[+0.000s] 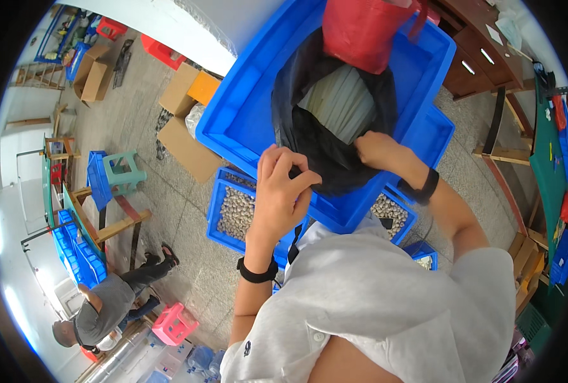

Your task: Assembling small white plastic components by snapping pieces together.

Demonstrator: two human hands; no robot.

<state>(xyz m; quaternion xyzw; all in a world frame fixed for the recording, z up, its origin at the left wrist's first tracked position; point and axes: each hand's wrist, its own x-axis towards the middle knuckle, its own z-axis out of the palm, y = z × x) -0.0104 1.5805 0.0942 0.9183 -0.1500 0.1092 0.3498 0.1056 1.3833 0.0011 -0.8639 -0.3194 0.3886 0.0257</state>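
At the far left of the floor a second person [99,313] crouches near a pink stool [174,323], well apart from the work. Nearer the middle, a small blue crate of pale round pieces [236,214] sits under the front edge of the large blue tray [246,121]. The left hand [281,191] has its fingers [297,175] pinched shut on the near rim of the black plastic bag [325,150], which lies in the tray's front half. The bag's mouth is already spread — a bundle of pale grey-green strips [346,105] shows inside, still wholly in the bag. The right hand [376,150] grips the rim's right side, fingers curled closed on the plastic. A red bag [360,29] rests at the tray's far edge.
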